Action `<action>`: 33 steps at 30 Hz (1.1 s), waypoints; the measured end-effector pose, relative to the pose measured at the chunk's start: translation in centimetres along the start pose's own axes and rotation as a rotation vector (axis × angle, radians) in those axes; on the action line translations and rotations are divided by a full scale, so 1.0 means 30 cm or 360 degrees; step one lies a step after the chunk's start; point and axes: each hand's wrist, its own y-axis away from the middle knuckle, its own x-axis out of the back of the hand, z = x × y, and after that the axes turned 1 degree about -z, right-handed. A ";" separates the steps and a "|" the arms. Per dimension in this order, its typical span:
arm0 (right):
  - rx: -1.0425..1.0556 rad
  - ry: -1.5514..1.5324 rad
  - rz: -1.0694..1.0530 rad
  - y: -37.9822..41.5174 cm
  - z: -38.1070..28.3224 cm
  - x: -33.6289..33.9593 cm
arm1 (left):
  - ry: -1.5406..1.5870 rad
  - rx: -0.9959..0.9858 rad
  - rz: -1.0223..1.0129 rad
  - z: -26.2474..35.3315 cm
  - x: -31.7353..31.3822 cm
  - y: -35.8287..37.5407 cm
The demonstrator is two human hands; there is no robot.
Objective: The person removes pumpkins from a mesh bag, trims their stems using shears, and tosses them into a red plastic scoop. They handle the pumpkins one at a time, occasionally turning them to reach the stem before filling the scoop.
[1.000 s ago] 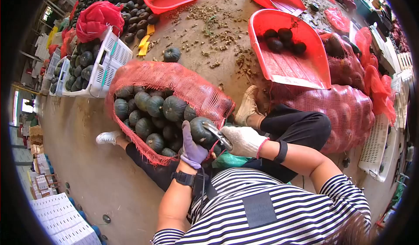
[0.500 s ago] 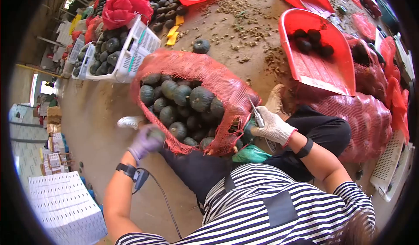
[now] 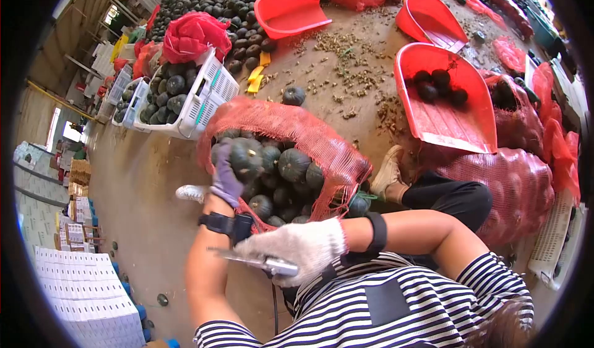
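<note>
My left hand [image 3: 228, 176], in a purple glove, grips a dark green squash [image 3: 246, 158] at the left side of the opening of a red mesh sack [image 3: 278, 120]. More green squashes [image 3: 293, 165] fill the sack. My right hand [image 3: 303, 249], in a white knitted glove, is closed on a small metal cutting tool [image 3: 279, 266], whose blade points left across my left forearm. A green tie [image 3: 365, 195] lies at the sack's right end.
White crate [image 3: 213, 94] of squashes at upper left, a red scoop [image 3: 448, 113] holding several at right. A full red mesh sack [image 3: 495, 187] lies beyond my bent leg. Stacked white boxes [image 3: 86, 292] stand lower left; a cable hangs near my left wrist.
My left hand has moved up and right from beside the sack to its opening. My right hand has swung left and down with the tool, away from the sack's right end.
</note>
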 end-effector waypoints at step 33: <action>-0.0261 -0.0586 0.1886 0.688 0.010 0.330 | 0.1519 0.0501 -0.0536 -0.567 -0.243 0.278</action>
